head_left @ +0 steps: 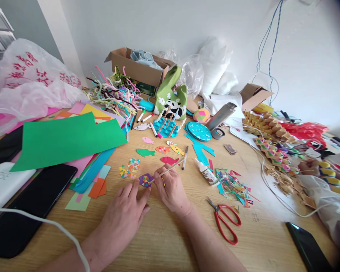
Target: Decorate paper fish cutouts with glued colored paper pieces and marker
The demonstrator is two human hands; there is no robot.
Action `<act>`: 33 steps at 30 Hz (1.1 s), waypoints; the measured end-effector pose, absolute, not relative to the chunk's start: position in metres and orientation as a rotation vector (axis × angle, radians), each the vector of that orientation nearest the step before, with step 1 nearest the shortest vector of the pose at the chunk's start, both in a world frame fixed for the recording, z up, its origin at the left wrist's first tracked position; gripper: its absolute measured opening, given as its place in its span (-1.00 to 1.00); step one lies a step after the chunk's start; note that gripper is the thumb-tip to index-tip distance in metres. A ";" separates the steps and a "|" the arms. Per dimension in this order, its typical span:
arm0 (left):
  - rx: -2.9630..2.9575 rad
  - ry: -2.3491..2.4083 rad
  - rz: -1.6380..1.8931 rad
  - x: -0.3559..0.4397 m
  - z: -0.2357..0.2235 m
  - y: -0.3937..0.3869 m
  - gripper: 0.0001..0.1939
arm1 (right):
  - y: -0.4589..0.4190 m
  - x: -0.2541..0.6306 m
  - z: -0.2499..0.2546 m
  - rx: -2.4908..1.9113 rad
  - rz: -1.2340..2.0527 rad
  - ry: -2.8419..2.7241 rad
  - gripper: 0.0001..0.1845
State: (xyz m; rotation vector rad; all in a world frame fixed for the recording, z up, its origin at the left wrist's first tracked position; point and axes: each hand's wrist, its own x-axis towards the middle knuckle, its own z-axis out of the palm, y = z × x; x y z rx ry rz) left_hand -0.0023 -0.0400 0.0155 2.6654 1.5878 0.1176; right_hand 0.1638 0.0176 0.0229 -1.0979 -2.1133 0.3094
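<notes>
While the right hand [171, 189] pinches a thin wooden stick [170, 168] narrowly between its fingers, the left hand [124, 207] lies with its fingers spread, fingertips at the edge of a purple paper piece [145, 180]. That piece, patterned with small coloured bits, lies flat between the hands on a light wood-grained table [164, 241], just beside two speckled paper shapes [130, 169]. Paper fish [145, 152] lie beyond it. To the right are a white bottle [206, 173], paper scraps [234, 185] and red-handled scissors [226, 223]; to the left, green sheets [56, 139] overlap other coloured paper. A pale wall [116, 22] rises behind an open cardboard box [141, 67], and blue cables [269, 41] hang down it at the right. Red Chinese characters run across a creased translucent plastic bag [39, 71], too folded to read in full. The bottle's label is too small to read, as is the grey marking on a white device [5, 183] at the left edge. A green bag [170, 94] shows a panda and white flowers.
</notes>
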 end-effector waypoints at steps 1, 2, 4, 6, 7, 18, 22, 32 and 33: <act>2.664 1.587 0.121 -0.002 0.016 -0.040 -0.58 | 0.018 0.164 0.023 -1.095 0.311 -2.113 -0.74; 2.663 1.587 0.123 -0.003 0.016 -0.040 -0.58 | 0.018 0.164 0.023 -1.093 0.315 -2.113 -0.74; 2.662 1.583 0.126 -0.003 0.016 -0.041 -0.57 | 0.018 0.164 0.023 -1.094 0.325 -2.116 -0.74; 2.661 1.581 0.126 -0.003 0.017 -0.041 -0.57 | 0.018 0.165 0.023 -1.100 0.331 -2.119 -0.73; 2.659 1.582 0.126 -0.003 0.017 -0.041 -0.57 | 0.018 0.165 0.023 -1.103 0.330 -2.118 -0.73; 2.642 1.582 0.126 -0.003 0.015 -0.041 -0.58 | 0.018 0.166 0.023 -1.107 0.343 -2.109 -0.73; 2.638 1.580 0.135 -0.003 0.015 -0.041 -0.58 | 0.018 0.167 0.024 -1.111 0.332 -2.108 -0.73; 2.622 1.577 0.163 -0.004 0.015 -0.041 -0.59 | 0.018 0.167 0.022 -1.122 0.355 -2.121 -0.74; 2.618 1.579 0.159 -0.004 0.015 -0.042 -0.58 | 0.018 0.167 0.021 -1.126 0.353 -2.125 -0.74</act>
